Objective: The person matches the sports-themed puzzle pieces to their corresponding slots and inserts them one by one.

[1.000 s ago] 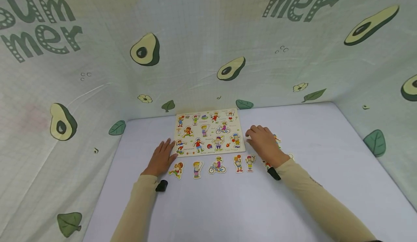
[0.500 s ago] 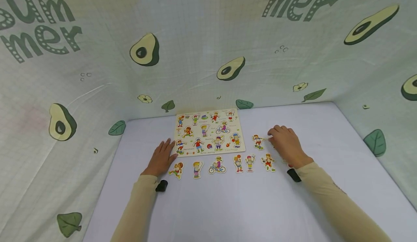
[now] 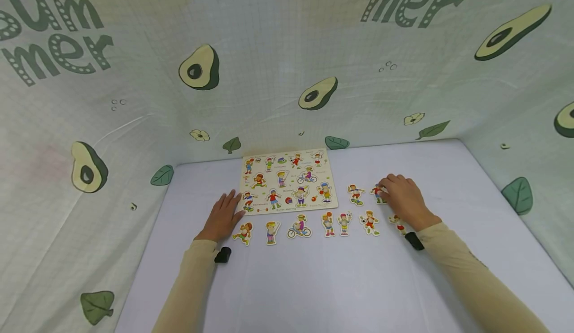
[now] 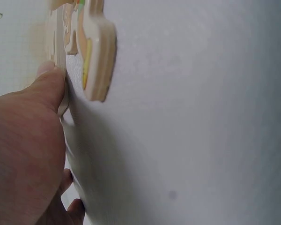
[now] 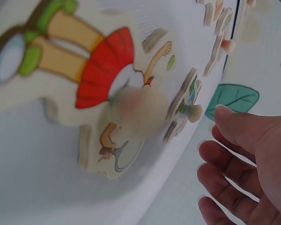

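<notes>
A wooden knob puzzle board [image 3: 293,173] printed with sporting figures lies at the back of the table. My left hand [image 3: 220,218] rests with fingers spread at its left edge; the left wrist view shows the thumb [image 4: 47,86] on that edge. My right hand [image 3: 405,201] is over the right-hand pieces, its fingertips at a roller-skater piece [image 3: 378,193]. In the right wrist view its fingers [image 5: 225,164] are loosely bent, apart from the small wooden knob [image 5: 194,113]. Below this hand lies a tennis player piece [image 3: 396,225], partly covered by the wrist.
Along the board's front edge lie several loose pieces: a runner [image 3: 243,234], a golfer [image 3: 271,233], a cyclist [image 3: 299,227], a basketball player [image 3: 328,225], a volleyball player [image 3: 344,223] and a footballer [image 3: 369,223]. A skateboarder piece [image 3: 356,195] lies right of the board. Patterned cloth [image 3: 260,49] hangs behind.
My right hand has moved right, away from the board, uncovering the skateboarder, footballer and part of the roller-skater piece. My left hand has stayed at the board's left edge.
</notes>
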A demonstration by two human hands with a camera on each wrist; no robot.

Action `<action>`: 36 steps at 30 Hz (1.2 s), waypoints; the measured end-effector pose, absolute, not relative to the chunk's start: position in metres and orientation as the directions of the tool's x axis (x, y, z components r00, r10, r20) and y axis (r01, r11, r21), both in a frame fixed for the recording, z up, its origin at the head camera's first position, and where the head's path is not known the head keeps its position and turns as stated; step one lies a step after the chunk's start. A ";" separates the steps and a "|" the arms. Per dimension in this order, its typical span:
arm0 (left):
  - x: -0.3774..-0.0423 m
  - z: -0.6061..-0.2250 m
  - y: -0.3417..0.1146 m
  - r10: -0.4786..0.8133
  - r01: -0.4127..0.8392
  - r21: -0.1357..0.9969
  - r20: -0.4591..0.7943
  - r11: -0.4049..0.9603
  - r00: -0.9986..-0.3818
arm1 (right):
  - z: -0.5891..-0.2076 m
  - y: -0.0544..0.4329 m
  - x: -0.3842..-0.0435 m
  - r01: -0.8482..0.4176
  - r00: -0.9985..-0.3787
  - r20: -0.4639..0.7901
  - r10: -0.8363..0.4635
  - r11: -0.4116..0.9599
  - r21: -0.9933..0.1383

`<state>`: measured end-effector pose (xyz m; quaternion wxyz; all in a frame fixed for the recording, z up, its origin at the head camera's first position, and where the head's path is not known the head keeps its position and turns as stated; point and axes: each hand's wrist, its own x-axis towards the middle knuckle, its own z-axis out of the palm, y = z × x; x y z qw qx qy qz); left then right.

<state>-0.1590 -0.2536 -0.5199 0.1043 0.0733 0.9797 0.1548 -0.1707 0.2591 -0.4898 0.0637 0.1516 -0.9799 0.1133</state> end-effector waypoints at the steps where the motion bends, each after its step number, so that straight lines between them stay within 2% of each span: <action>1: -0.159 -0.520 -0.253 0.178 0.114 0.321 -0.177 0.940 -0.968 | -0.491 0.260 -0.171 -0.315 -0.945 0.160 -0.286 0.928 -0.200; 12: -0.158 -0.520 -0.255 0.188 0.123 0.312 -0.186 0.942 -0.964 | -0.495 0.261 -0.177 -0.340 -0.938 0.123 -0.324 0.928 -0.151; 22: -0.158 -0.521 -0.255 0.181 0.120 0.321 -0.167 0.939 -0.969 | -0.497 0.259 -0.181 -0.340 -0.939 0.116 -0.324 0.927 -0.160; 28: -0.158 -0.519 -0.255 0.183 0.118 0.319 -0.179 0.940 -0.967 | -0.495 0.257 -0.182 -0.341 -0.939 0.090 -0.333 0.934 -0.108; 36: -0.159 -0.521 -0.257 0.186 0.125 0.312 -0.176 0.942 -0.967 | -0.489 0.253 -0.179 -0.361 -0.927 0.149 -0.344 0.927 -0.103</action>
